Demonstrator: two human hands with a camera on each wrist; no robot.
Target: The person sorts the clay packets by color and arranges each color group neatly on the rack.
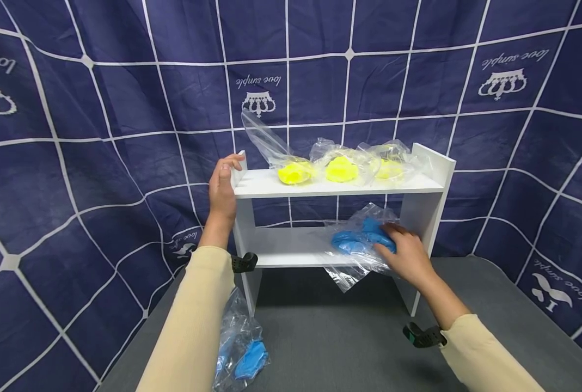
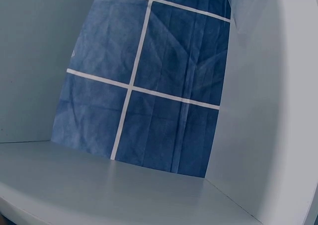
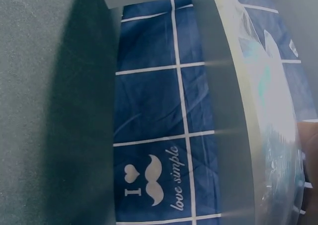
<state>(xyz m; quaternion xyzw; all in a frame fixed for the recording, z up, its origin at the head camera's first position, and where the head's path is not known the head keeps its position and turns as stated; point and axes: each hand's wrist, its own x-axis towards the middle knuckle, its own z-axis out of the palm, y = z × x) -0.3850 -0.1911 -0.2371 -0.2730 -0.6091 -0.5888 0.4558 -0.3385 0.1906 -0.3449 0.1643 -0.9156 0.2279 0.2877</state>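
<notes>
A white two-tier shelf (image 1: 315, 245) stands on the dark surface. My left hand (image 1: 224, 188) grips the top of its left side panel, fingers bent over the edge. Inside the lower tier, at the right, my right hand (image 1: 408, 253) holds a clear plastic bag with a soft blue item (image 1: 353, 242) in it. Part of this bag hangs over the shelf's front edge. In the right wrist view the bag (image 3: 273, 135) shows blurred at the right, with a bit of the hand beside it. The left wrist view shows only shelf boards and cloth, no hand.
Three clear bags with yellow items (image 1: 342, 169) sit in a row on the top tier. More bagged blue items (image 1: 251, 359) lie on the dark surface (image 1: 330, 337) by my left forearm. A blue checked cloth (image 1: 188, 98) hangs behind and around the sides.
</notes>
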